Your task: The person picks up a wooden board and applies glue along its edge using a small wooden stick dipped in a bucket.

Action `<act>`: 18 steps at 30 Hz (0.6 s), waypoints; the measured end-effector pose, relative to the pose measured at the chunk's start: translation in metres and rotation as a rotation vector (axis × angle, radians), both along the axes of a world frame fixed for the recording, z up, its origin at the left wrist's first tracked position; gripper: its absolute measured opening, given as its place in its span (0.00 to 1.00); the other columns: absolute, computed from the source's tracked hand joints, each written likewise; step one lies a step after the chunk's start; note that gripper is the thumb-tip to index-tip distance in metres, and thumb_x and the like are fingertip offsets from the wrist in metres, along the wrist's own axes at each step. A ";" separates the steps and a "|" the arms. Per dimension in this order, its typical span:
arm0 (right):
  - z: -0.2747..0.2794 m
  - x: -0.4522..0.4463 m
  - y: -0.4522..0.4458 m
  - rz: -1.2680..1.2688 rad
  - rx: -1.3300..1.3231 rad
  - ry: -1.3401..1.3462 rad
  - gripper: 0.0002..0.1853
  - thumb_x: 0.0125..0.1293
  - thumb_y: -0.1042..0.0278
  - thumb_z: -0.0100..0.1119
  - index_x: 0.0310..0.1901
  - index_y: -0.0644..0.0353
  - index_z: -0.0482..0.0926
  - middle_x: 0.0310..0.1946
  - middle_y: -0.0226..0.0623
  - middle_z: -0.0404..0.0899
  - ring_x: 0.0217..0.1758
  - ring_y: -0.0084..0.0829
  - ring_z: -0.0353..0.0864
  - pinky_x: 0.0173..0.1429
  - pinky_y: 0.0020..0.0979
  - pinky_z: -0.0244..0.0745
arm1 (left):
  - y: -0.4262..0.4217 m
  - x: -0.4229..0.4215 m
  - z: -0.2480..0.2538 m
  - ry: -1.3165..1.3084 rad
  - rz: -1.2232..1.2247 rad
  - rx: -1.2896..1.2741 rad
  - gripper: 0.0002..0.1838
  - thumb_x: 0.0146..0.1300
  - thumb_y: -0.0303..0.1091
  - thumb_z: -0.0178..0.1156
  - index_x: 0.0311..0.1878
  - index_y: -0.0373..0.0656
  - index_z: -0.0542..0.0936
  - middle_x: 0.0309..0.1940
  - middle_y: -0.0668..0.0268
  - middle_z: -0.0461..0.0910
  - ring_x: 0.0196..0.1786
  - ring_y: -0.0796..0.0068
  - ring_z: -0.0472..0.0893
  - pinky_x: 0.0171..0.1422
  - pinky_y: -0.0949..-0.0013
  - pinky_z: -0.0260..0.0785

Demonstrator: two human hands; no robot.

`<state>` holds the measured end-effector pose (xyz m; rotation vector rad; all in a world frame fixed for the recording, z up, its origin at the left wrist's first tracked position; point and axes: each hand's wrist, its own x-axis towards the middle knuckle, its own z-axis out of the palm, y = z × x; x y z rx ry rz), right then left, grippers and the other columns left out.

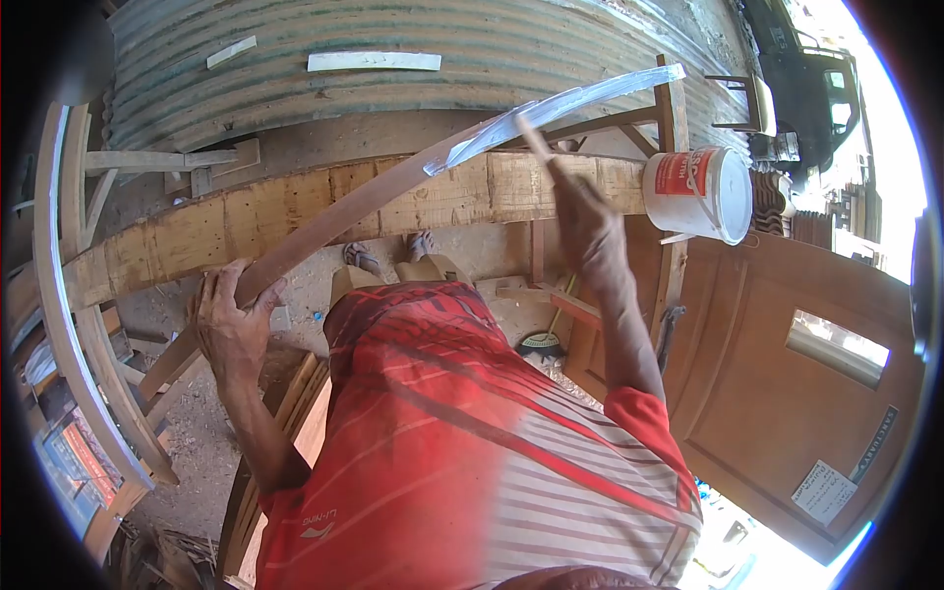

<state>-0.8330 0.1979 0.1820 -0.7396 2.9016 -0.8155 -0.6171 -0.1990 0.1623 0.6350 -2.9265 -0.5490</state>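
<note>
Grasping a curved wooden strip [369,200] near nine o'clock with the left hand [234,320] – with fingers and thumb curled around its edges. Clenching a slim, pale-tipped tool [534,138] in the right hand [588,224] at two o'clock, with its blurred tip at the strip's whitish coating [565,101]. Lying across a thick wooden beam [324,197], from eight o'clock to between one and two, in the strip's case. At two o'clock, by the beam's end, a white bucket [698,194] – and, towards twelve, corrugated metal [472,69]. At four, brown wooden panelling [747,364].
</note>
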 end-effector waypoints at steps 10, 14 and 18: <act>-0.013 -0.053 0.043 -0.157 0.041 0.270 0.18 0.80 0.76 0.59 0.68 0.63 0.82 0.43 0.50 0.86 0.39 0.42 0.89 0.40 0.42 0.80 | -0.002 0.000 -0.002 -0.014 -0.012 -0.036 0.27 0.59 0.45 0.80 0.57 0.41 0.85 0.51 0.53 0.85 0.56 0.44 0.84 0.61 0.47 0.74; -0.007 -0.017 0.006 -0.109 -0.017 0.097 0.19 0.79 0.77 0.59 0.68 0.62 0.82 0.41 0.48 0.84 0.37 0.45 0.88 0.38 0.43 0.80 | -0.001 0.000 0.000 -0.002 -0.003 -0.015 0.28 0.59 0.48 0.79 0.57 0.42 0.85 0.51 0.55 0.85 0.56 0.46 0.84 0.62 0.47 0.74; 0.000 0.041 -0.051 0.082 -0.053 0.061 0.25 0.74 0.80 0.61 0.71 0.59 0.79 0.41 0.47 0.84 0.39 0.47 0.87 0.40 0.43 0.83 | -0.002 0.002 -0.005 0.006 -0.006 -0.030 0.29 0.59 0.53 0.79 0.56 0.45 0.85 0.50 0.60 0.86 0.56 0.51 0.84 0.63 0.48 0.72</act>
